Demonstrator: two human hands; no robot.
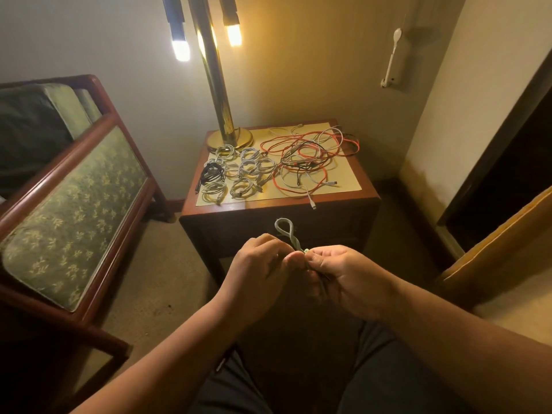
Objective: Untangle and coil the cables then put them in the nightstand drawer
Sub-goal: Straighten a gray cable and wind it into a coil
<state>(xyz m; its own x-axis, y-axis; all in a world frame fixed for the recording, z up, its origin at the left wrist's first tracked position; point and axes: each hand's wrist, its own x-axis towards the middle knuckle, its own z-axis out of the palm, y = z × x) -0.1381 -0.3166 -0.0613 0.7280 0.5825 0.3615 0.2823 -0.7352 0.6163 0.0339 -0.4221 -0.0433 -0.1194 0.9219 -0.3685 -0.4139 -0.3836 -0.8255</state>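
Grey cable [285, 231] pinched between left hand [257, 264] and right hand [337, 270], mid-coil. Finished coils [242, 168] on tabletop [343, 177]; red-and-white tangle [310, 156] left to sort; drawer [328, 231] closed, apparently nothing stowed.

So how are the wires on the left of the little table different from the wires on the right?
The left wires are wound into small separate rings; the right wires sprawl in one loose tangle. The left wires are mostly white with one black bundle; the right wires mix red, black and white. Both lie on the nightstand top.
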